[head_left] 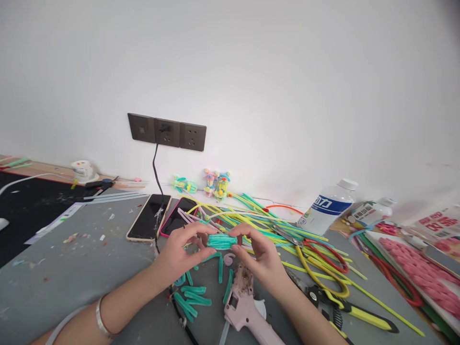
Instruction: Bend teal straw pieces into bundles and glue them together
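Head view shows a teal bundle point(222, 241) of short fuzzy stems held in the air just above the desk point(72, 268), between the two phones point(149, 216) and the pink glue gun point(244, 306).

The main risk, as I judge it, is the bundle coming apart. It is gripped only at its two ends, so a slack pinch or an uneven squeeze could let the middle stems slide out and drop among the loose teal pieces point(192, 294) lying below. The glue gun sits just under the right hand point(257, 254) with its crusted nozzle close to the wrist. If it is warm, a lowered hand could touch it or pick up a smear of glue. The scissors point(323, 254) and the yellow-handled cutter point(345, 306) lie just to the right, near the forearm, and a sweep of the arm could knock them. Wire ends of cut stems could also prick a fingertip.

The left hand point(179, 254) comes in from the lower left, a bangle point(100, 321) on its wrist. Its thumb and first fingers are closed on the left end of the bundle and the other fingers are loosely curled. The right hand mirrors it, pinching the right end between thumb and fingertips with the palm turned down and inward. Both wrists hover clear of the desk, and the bundle lies level between them.
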Available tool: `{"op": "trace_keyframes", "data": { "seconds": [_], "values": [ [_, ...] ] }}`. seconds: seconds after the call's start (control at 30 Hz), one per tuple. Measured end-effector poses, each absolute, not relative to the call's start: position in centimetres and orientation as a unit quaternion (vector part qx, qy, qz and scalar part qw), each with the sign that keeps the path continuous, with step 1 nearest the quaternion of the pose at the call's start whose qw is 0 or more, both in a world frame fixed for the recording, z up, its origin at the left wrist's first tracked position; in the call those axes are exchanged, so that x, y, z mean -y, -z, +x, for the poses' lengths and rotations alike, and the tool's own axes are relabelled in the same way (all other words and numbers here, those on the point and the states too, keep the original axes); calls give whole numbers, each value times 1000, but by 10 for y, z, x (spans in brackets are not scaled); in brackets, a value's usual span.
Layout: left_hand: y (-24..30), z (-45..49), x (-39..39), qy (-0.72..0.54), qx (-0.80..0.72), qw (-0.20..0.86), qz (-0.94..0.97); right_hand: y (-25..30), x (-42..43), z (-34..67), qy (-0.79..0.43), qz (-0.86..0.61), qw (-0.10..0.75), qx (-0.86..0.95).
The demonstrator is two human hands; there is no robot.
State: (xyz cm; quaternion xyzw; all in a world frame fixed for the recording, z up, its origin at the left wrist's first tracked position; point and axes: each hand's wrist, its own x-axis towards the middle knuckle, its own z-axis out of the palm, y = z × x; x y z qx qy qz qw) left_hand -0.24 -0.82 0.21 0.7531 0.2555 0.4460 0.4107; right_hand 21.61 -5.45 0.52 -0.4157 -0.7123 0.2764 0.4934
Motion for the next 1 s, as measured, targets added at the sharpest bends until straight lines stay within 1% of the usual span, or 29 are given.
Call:
{"op": "trace_keyframes", "data": {
  "seconds": [0.2,0.37,0.47,0.63,0.8,0.87,0.9,1.0],
  "values": [
    [-3,-3,7,-471,-234,340,780,-5,55,218,-238,-418,493,725],
    [-3,-3,8,-471,-221,330,788,-8,55,218,-230,-421,488,729],
    [-3,-2,8,-471,-218,340,785,-9,55,218,-218,-421,490,731],
    [-4,-1,8,-454,-268,377,762,-7,53,217,-190,-426,479,744],
    [-2,-2,6,-445,-290,421,736,-12,56,222,-134,-440,457,762],
    [-1,-2,6,-446,-300,436,722,-15,61,228,-108,-453,480,743],
    [0,-2,5,-448,-305,445,713,-15,65,231,-100,-461,505,723],
    [-1,0,5,-465,-319,506,653,-13,82,240,-100,-480,613,619]
  ]
}}
